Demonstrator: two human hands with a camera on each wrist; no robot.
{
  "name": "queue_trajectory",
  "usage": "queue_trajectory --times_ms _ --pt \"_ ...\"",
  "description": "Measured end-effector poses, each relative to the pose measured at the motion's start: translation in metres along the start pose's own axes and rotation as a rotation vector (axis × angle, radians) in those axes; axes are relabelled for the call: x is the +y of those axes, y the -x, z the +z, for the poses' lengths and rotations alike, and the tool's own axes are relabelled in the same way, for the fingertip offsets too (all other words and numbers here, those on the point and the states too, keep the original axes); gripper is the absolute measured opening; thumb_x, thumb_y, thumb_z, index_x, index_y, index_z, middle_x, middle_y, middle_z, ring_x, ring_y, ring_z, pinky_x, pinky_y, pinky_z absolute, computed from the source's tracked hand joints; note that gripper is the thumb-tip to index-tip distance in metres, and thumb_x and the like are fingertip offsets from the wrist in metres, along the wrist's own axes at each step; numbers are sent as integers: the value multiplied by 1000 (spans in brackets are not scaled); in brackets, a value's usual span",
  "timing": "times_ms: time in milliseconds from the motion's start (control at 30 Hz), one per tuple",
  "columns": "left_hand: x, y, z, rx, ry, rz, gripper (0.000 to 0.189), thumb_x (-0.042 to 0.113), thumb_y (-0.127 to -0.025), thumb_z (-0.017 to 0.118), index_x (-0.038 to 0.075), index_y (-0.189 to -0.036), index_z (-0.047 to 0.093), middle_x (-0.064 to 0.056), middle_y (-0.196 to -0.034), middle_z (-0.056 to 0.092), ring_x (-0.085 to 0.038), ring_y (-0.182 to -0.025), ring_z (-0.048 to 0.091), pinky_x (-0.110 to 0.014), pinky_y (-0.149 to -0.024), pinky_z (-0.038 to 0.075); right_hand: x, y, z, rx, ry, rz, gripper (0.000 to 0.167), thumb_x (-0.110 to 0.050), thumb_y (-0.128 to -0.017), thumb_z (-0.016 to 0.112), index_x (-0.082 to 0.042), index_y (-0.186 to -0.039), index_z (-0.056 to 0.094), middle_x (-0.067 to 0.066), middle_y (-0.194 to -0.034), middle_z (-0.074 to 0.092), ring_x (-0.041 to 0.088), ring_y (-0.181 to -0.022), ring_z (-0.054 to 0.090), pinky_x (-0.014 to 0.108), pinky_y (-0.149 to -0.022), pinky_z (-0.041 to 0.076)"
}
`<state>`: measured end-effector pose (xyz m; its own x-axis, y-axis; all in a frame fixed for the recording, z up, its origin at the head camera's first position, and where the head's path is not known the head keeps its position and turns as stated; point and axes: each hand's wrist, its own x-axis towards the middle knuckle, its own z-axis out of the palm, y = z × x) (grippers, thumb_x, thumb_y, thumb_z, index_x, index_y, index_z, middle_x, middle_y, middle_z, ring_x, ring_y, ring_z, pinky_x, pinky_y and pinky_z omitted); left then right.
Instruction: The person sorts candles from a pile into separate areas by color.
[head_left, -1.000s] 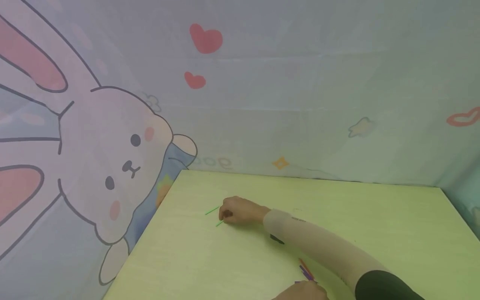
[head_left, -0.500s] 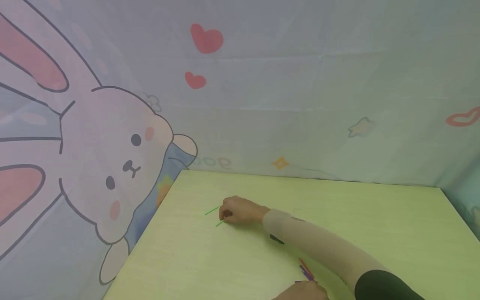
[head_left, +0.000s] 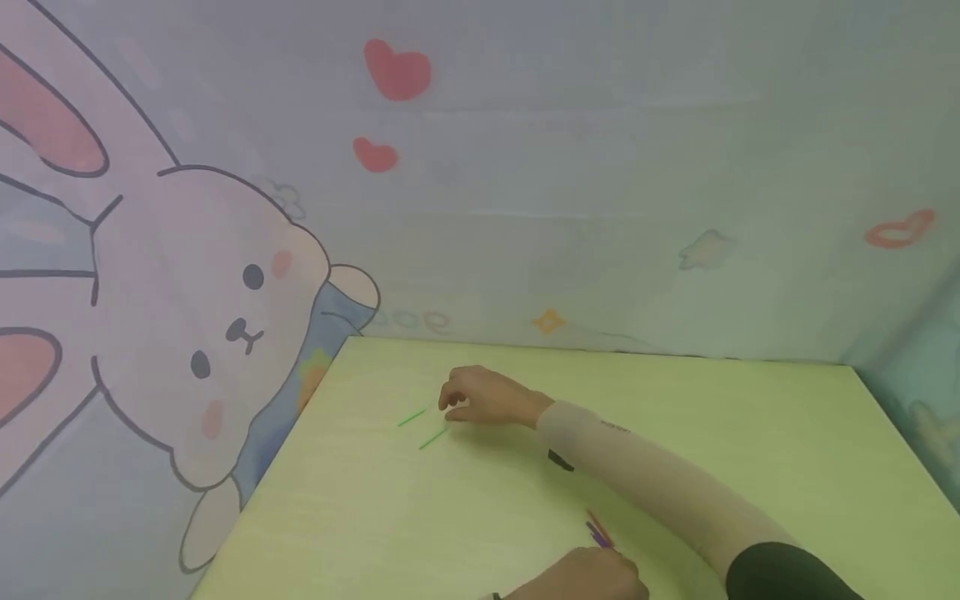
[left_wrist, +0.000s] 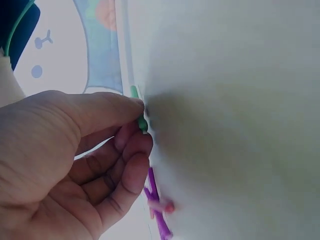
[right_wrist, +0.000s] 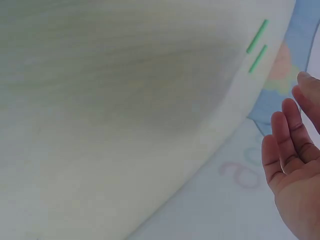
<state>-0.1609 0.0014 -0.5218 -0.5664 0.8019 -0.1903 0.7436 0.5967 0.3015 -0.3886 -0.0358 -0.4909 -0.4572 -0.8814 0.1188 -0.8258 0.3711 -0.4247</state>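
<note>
In the head view my right hand [head_left: 483,396] hovers over the far left part of the table, fingers loosely bent. Two thin green sticks [head_left: 432,438] lie side by side just left of its fingertips. The right wrist view shows these green sticks [right_wrist: 257,37] on the table, apart from the hand [right_wrist: 300,155], which holds nothing. My left hand [head_left: 585,575] is low at the front. In the left wrist view its thumb and fingertips pinch a short green stick [left_wrist: 142,122]. Purple sticks [left_wrist: 156,200] and a pinkish-red one [left_wrist: 169,206] lie beyond its fingers.
The pale yellow-green table [head_left: 360,517] ends at a cloth backdrop printed with a rabbit [head_left: 225,308] and hearts. The small bunch of purple and red sticks [head_left: 600,531] lies beside the left hand, below the right forearm [head_left: 660,475].
My right hand has lifted up and away from the two green sticks, its fingers loosened, leaving more of both showing. The left hand has shifted slightly left and up as the view turned a little.
</note>
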Motion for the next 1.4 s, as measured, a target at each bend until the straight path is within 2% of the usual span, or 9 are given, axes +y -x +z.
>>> queue_trajectory --times_ms 100,200,333,400,600,767,900,1100,1400 --pt "-6 8 -8 73 -36 46 36 55 -107 70 30 -85 82 23 -75 57 13 -68 45 -8 -62 43 0 8 -13 26 -13 10 20 -25 -108 77 -14 -124 83 -7 -115 70 17 -109 68 30 -97 56" --pt "-12 18 -18 207 -66 102 41 47 -107 73 28 -72 74 21 -67 52 11 -62 37 -7 -59 38 3 20 -25 52 -20 25 17 -26 -109 77 -17 -122 83 -7 -114 70 18 -108 68 31 -97 56" --pt "-20 28 -30 363 -107 130 22 20 -100 82 27 -79 82 21 -72 61 13 -65 44 -3 -67 38 11 39 -39 90 -27 47 16 -26 -110 75 -18 -121 82 -6 -113 71 17 -108 68 33 -98 57" --pt "-25 33 -39 396 -96 116 16 11 -93 85 27 -90 88 20 -80 69 13 -73 53 -2 -76 40 16 49 -45 112 -37 58 16 -26 -110 74 -18 -121 82 -6 -113 71 17 -109 69 36 -100 59" --pt "-48 49 -67 426 52 17 12 9 -96 86 17 -103 90 12 -93 80 8 -82 66 -3 -78 46 30 87 -59 213 -97 112 13 -26 -110 75 -22 -120 82 -8 -115 73 14 -109 70 46 -100 61" --pt "-72 69 -90 471 127 -59 11 3 -98 82 10 -104 87 3 -97 81 0 -86 71 -11 -79 54 39 125 -67 313 -150 195 10 -29 -109 76 -28 -117 82 -15 -112 75 9 -105 69 42 -92 60" --pt "-93 87 -104 550 138 -120 10 3 -100 81 9 -105 87 -1 -96 80 -5 -84 71 -20 -77 59 43 159 -67 370 -178 280 8 -30 -108 77 -29 -115 82 -16 -107 75 8 -98 69 37 -87 59" --pt "-132 111 -108 671 86 -244 13 0 -95 85 12 -101 87 4 -92 77 -4 -78 65 -23 -71 57 48 211 -59 406 -235 368 11 -30 -109 76 -28 -118 82 -13 -109 77 9 -99 70 33 -88 59" --pt "-196 131 -101 684 82 -434 7 1 -96 84 6 -101 85 0 -90 76 -10 -78 66 -31 -71 59 46 272 -52 425 -233 437 12 -21 -109 76 -24 -118 83 -4 -113 79 11 -99 70 29 -86 59"
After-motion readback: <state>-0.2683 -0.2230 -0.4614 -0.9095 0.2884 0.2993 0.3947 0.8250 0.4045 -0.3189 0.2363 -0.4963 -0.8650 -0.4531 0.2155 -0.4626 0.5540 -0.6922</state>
